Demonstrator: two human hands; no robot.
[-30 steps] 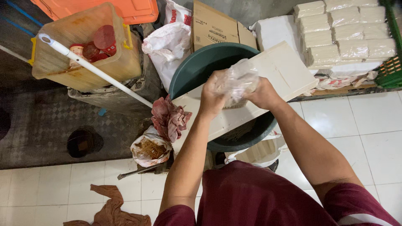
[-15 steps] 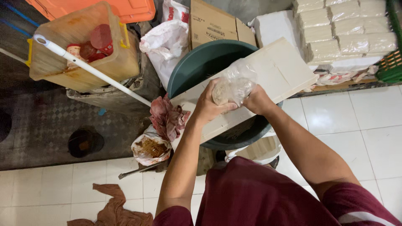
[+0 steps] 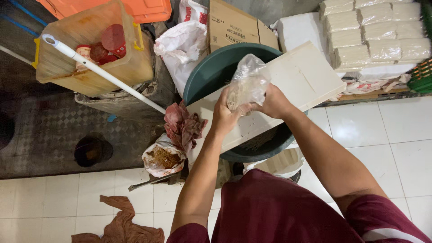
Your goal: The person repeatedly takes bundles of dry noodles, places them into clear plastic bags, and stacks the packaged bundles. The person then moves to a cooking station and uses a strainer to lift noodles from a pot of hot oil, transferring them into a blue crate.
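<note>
left hand [image 3: 223, 118] + right hand [image 3: 273, 103] | grip clear bag [image 3: 247, 83] | above white board [image 3: 306, 76]

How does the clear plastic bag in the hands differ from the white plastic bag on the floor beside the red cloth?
The clear plastic bag is lifted above the white board, held by left hand and right hand; the white plastic bag rests open, untouched. The first holds pale contents, the second brown. Both are plastic.

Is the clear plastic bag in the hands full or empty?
Partly full. The plastic bag shows pale strands in its lower half, held by the left hand and right hand; its top is slack.
</note>
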